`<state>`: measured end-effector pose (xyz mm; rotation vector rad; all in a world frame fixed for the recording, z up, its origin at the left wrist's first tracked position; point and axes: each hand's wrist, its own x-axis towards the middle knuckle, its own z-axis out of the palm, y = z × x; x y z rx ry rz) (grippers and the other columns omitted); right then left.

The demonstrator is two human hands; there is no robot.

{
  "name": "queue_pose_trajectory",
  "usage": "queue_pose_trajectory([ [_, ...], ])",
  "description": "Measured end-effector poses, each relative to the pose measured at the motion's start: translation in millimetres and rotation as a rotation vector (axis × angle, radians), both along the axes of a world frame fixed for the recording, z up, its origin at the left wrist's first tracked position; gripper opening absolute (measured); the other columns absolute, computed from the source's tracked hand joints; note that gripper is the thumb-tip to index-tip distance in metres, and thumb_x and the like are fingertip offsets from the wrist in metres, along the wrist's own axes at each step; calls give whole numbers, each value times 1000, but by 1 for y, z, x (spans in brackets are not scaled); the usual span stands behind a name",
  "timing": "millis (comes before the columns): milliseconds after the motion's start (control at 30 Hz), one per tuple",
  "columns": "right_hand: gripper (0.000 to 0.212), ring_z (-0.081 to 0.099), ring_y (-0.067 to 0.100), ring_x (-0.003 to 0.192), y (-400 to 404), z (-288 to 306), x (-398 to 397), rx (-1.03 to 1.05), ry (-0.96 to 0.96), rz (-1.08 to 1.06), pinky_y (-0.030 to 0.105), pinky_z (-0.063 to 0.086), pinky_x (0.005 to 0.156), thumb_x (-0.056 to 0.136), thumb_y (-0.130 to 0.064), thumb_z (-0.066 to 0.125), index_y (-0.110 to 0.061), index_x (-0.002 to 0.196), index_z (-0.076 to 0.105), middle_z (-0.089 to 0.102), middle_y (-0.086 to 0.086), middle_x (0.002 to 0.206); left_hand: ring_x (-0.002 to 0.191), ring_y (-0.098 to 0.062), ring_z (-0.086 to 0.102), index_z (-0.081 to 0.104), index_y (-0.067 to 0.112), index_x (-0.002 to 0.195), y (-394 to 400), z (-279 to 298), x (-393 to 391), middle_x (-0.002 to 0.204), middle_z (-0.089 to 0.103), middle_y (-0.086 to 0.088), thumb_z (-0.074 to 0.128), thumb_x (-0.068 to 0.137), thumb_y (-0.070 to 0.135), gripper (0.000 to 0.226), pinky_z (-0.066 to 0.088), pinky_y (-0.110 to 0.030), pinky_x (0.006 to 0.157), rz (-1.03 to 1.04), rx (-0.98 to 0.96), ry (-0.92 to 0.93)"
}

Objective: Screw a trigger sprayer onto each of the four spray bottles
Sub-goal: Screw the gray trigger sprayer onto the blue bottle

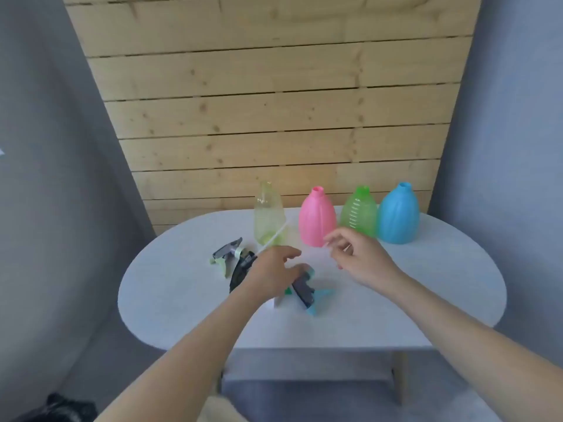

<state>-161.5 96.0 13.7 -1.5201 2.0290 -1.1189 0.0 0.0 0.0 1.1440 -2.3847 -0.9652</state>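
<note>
Four open-necked bottles are stood in a row along the far edge of the desk (170, 300): a pale yellow bottle (269, 216), a pink bottle (316, 219), a green bottle (359, 213) and a blue bottle (398, 216). No sprayer is fitted to any of them, so the task is judged barely begun. The sprayers are heaped near the desk's middle, within easy reach: a pale green sprayer (227, 257) to the left, a black-bodied one (240, 269) beside it, a blue-triggered sprayer (307, 292) nearer the front.

The left hand (271, 274) is lowered over the heap, its grip spread and relaxed; whether anything is touched cannot be told. The right hand (358, 257) is held above the desk before the pink bottle, fingers loosely spread, nothing held. A white dip tube (274, 236) is seen slanting up from the heap.
</note>
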Motion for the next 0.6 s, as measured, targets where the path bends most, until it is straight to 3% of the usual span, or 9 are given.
queue_pose_trajectory([
  [67,18,59,12,73,-3,-6,-8,19,10,-18,20,40,63,86,-17,54,-25,101,61,59,-12,84,119,-17,50,55,21,126,-7,-8,-10,128,58,3,63,80,44,51,33,-34,102,-32,-84,-146],
  [200,15,52,1,67,-17,-21,-23,71,38,-12,19,39,61,86,-21,54,-26,99,61,57,-13,80,96,-11,52,58,28,115,-18,-24,-23,92,60,13,60,79,52,43,23,-30,85,-47,-102,-265],
  [300,15,51,2,64,-23,-24,-27,70,42,8,19,39,60,85,-21,54,-26,98,61,56,-12,79,90,-10,50,61,30,107,-25,-27,-23,76,54,20,62,77,51,37,22,-29,83,-35,-54,-228],
  [400,15,50,3,64,-24,-24,-33,70,34,7,20,40,58,85,-19,55,-25,97,62,56,-11,79,93,-12,56,63,30,108,-29,-26,-24,81,56,21,69,73,45,38,41,-30,88,-11,66,-147],
  [467,13,50,3,64,-21,-21,-38,47,15,-16,19,41,58,85,-18,56,-26,93,63,57,-11,79,87,-11,59,63,28,109,-29,-24,-25,83,58,20,72,72,41,41,48,-25,77,4,90,-94],
  [600,12,52,3,61,-11,-10,-51,-45,24,-110,11,38,57,84,-20,59,-31,86,61,58,-12,75,70,3,57,65,29,104,-28,-11,-30,80,62,20,79,66,36,40,40,-11,58,21,102,37],
])
